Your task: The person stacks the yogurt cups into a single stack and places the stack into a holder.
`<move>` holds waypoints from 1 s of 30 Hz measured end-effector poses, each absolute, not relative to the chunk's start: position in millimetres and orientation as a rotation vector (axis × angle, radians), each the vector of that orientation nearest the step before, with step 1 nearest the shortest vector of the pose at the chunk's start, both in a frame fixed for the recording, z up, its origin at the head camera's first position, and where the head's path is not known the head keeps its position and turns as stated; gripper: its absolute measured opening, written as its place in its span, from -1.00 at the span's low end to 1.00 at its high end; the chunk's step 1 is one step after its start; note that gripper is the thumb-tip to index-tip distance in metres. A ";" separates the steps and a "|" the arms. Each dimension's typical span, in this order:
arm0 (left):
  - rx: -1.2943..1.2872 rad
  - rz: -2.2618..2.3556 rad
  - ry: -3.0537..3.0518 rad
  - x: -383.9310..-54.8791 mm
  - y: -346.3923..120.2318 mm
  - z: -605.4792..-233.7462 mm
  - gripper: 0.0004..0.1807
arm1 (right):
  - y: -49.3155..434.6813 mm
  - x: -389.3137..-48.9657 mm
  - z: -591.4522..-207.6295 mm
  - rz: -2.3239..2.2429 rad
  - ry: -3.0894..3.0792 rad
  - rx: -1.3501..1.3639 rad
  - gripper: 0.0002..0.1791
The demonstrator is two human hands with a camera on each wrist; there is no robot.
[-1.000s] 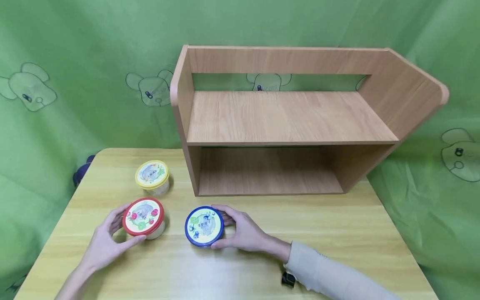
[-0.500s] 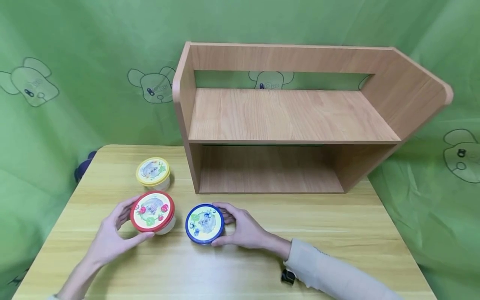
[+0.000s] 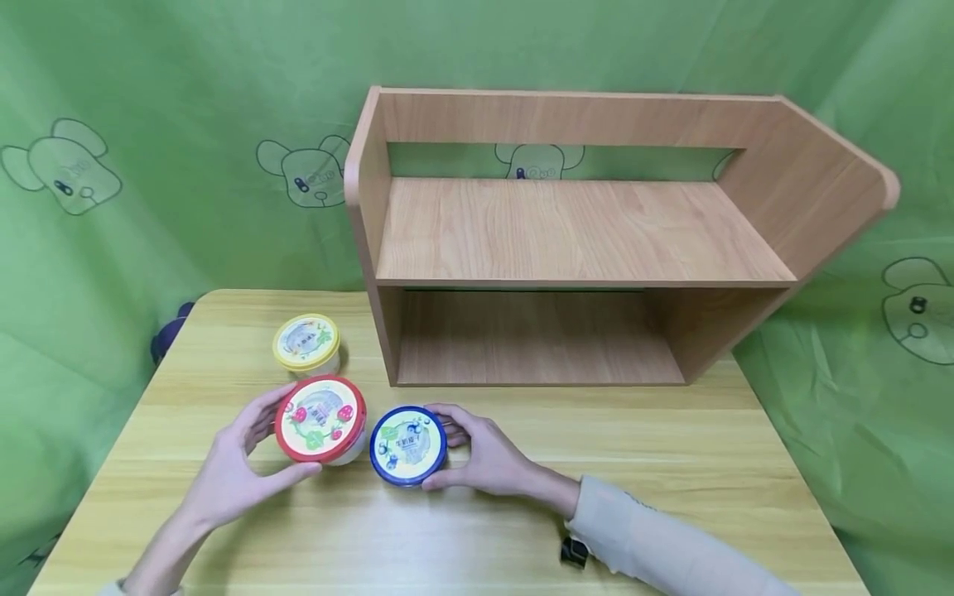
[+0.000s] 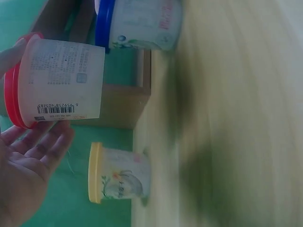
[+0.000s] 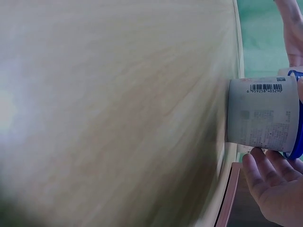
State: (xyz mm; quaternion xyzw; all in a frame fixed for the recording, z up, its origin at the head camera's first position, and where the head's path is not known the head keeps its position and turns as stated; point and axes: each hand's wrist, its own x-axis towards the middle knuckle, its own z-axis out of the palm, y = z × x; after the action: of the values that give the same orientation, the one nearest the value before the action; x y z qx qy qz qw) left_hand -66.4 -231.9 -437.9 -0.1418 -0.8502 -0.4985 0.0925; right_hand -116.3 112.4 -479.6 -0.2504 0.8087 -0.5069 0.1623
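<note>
Seen from the head, a person's left hand [image 3: 231, 472] holds a round white cup with a red lid [image 3: 320, 418] just left of a round white cup with a blue lid [image 3: 407, 445], its thumb and fingers parted the lid's width and set on opposite sides of the rim. The right hand [image 3: 488, 455] grasps the blue lid's rim likewise, thumb in front, fingers behind. Since a second ago, the red-lidded cup has moved rightward, closing most of the gap, while the blue-lidded cup has kept its place. A round white cup with a yellow lid [image 3: 305, 341] stands behind, unmoved, on the pale wood-grain table [image 3: 522, 546], left of a two-tier wood-grain shelf [image 3: 581, 228]. Lids cover all three cups, hiding their contents.

At the left wrist, the thumb presses the red lid from one side and the fingers support it from the other; the cup's base is raised off the tabletop.

At the right wrist, the blue-lidded cup shows its printed side and barcode, the thumb at the lid's edge and the fingers along the opposite side. Whether its base touches the table cannot be told.
</note>
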 end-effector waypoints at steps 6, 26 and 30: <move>-0.449 -1.475 -2.535 -68.7 -224.4 -432.0 0.09 | 112.7 -116.2 -480.3 -1.446 2.306 -0.706 0.06; -0.547 -1.530 -2.479 -75.4 -213.7 -420.8 0.09 | 114.2 -117.4 -478.2 -1.462 2.266 -0.706 0.03; -0.599 -1.563 -2.468 -79.3 -207.7 -423.3 0.10 | 113.8 -117.6 -477.6 -1.458 2.261 -0.707 0.02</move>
State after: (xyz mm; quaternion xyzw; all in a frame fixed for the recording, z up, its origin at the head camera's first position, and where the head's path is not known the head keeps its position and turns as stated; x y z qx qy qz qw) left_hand -79.3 -207.7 -423.3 -0.2002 -0.8250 -0.5225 0.0795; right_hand -117.6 113.8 -477.6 -0.2502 0.7996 -0.5156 0.1791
